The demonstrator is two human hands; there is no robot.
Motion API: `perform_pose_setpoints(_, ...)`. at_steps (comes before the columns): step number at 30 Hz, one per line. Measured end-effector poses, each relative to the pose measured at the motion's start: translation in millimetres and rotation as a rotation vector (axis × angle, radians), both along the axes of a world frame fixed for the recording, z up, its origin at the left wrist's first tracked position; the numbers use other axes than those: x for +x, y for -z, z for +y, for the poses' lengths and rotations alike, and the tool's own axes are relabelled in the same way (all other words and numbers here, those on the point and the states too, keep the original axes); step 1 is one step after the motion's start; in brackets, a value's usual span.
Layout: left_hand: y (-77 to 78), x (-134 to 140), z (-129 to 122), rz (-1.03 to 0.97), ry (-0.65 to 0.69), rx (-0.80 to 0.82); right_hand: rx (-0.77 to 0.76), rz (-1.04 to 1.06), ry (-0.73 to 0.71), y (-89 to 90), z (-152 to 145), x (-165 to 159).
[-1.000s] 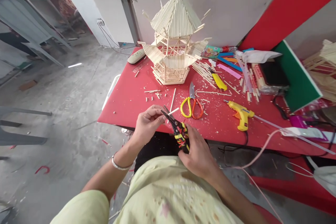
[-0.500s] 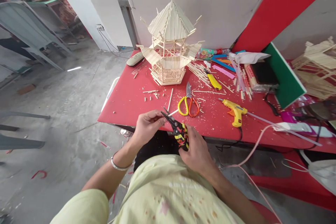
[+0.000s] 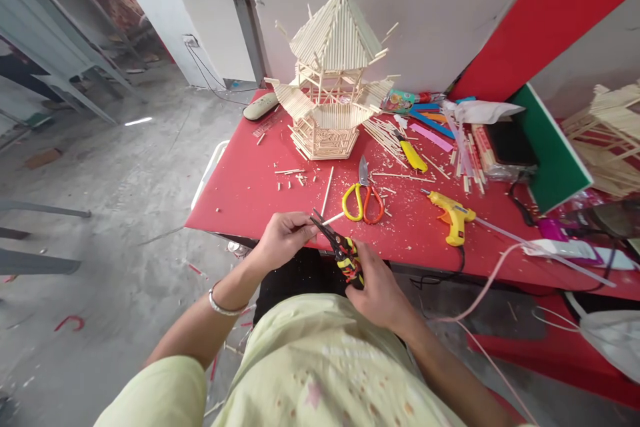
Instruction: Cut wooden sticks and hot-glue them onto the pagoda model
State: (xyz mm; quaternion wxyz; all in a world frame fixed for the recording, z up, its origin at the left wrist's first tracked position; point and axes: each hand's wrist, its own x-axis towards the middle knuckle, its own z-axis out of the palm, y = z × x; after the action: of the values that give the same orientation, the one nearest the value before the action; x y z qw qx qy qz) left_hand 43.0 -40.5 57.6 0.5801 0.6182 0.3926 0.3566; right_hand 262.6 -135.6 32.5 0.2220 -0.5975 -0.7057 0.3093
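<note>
My left hand (image 3: pixel 286 239) is closed in a pinch at the table's front edge, on a thin wooden stick (image 3: pixel 334 218). Part of that stick sticks out to the right, past the jaws of a pair of pliers. Wrapped around the grips of these black, yellow and red pliers (image 3: pixel 345 257) is my right hand (image 3: pixel 375 283). The pliers' jaws point up and left and cross the stick close to my left fingertips. Just beyond lie scissors (image 3: pixel 364 197) with one yellow and one red handle. Another loose stick (image 3: pixel 327 191) lies beside them.
A pagoda model of sticks (image 3: pixel 335 80) stands at the back of the red table (image 3: pixel 240 193). To the right are a yellow cutter (image 3: pixel 413 156), a yellow glue gun (image 3: pixel 453 217) with its cord, and a green board (image 3: pixel 555 147). Stick offcuts (image 3: pixel 295 180) are scattered about.
The view has shifted slightly, so the model and tools sit a little farther right. Both hands keep their hold on the stick and the pliers, almost unmoved.
</note>
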Motion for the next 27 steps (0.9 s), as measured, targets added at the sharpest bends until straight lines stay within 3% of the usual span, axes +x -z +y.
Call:
perform_pose_setpoints(6, 8.2, -2, -1, -0.06, 0.01, -0.099, -0.014, -0.027, 0.025, -1.6, -1, -4)
perform_pose_setpoints(11, 14.4, -2, 4, -0.137, -0.065, -0.231, 0.012, -0.003, 0.031, 3.7, 1, -1)
perform_pose_setpoints(14, 13.6, -5, 7, -0.052, -0.098, -0.159, -0.062, 0.071, 0.083, 3.1, 1, 0)
perform_pose_setpoints(18, 13.1, -10, 9, 0.033, -0.076, 0.019, -0.29, 0.396, 0.07, -1.8, 0, -5)
perform_pose_setpoints(23, 24.2, -21, 16, -0.024, -0.092, 0.076, -0.708, 0.872, 0.08, -8.5, 3, -21)
perform_pose_setpoints(27, 32.8, -32, 22, 0.004, -0.087, 0.101, -0.884, 1.007, 0.063, -11.1, 10, -30)
